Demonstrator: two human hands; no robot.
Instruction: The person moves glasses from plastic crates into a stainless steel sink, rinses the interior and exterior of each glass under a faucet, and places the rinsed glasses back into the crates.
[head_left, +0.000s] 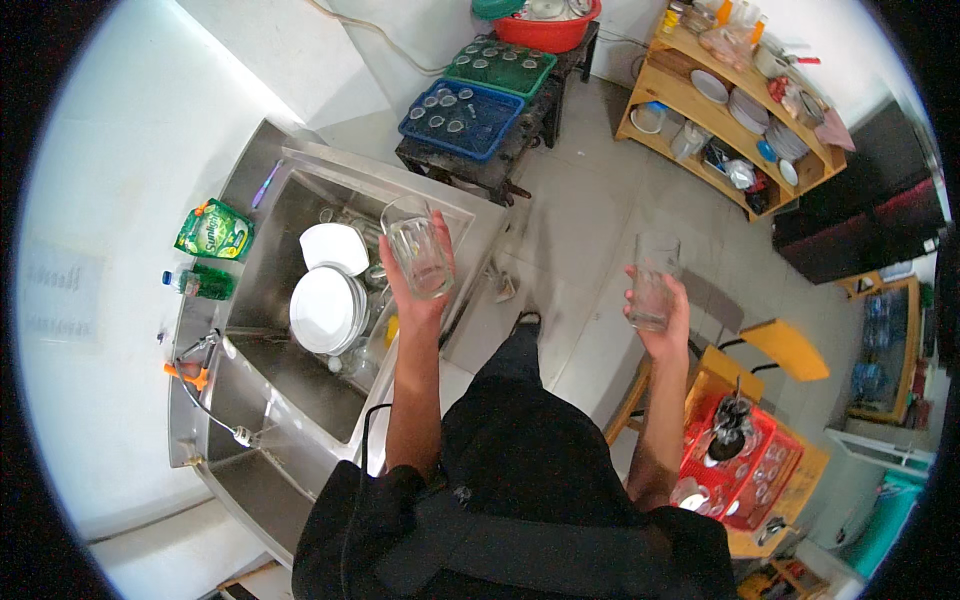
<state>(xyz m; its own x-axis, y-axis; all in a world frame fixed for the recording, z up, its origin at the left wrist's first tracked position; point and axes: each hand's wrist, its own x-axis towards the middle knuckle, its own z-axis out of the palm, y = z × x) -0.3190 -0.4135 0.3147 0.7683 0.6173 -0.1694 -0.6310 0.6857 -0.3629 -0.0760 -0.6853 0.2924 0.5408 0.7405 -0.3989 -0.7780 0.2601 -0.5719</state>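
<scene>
My left hand (415, 289) is wrapped around a clear drinking glass (421, 255), held above the right edge of the steel sink (289, 382). Out to the right, over the tiled floor, my right hand (670, 319) grips a second clear glass (655, 281). Both glasses are see-through, and I see no liquid in them. In the sink basin lies a stack of white plates (324, 309), with a squarish white dish (334, 249) just above it in the picture. Several glasses lie beside the plates, partly hidden by my left hand and arm.
Along the sink's back ledge lie a Sunlight pouch (216, 231), a green bottle (206, 282), a toothbrush (268, 184) and a faucet (199, 345). Blue (491, 124) and green (525, 73) trays hold upturned glasses. A wooden shelf (690, 112) and red crates (780, 469) stand right.
</scene>
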